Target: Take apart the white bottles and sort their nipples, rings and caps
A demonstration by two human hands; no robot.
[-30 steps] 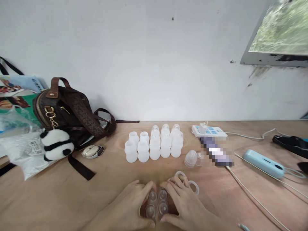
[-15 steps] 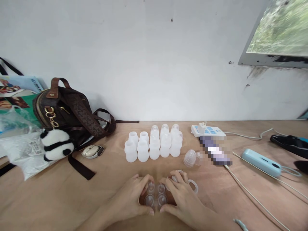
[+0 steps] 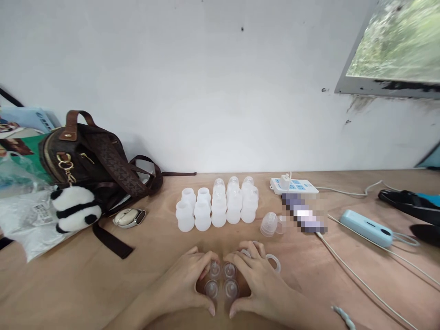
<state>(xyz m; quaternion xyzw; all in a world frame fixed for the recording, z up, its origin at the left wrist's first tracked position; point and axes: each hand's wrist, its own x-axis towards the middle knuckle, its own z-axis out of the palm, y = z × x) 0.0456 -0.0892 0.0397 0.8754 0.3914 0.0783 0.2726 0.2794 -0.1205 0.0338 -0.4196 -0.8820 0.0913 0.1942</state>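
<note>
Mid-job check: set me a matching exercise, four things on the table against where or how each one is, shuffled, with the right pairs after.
Things:
1. Clear teats
2. White bottles
3. Panda plush
4. Power strip

Place or state:
A. Upright in two rows
B. Plug inserted
C. Between left hand and right hand
D. By the backpack

Pairs: 1-C; 2-A; 3-D; 4-B

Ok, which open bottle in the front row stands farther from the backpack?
The second front-row bottle from the left; its open left neighbour is nearer the backpack.
</note>
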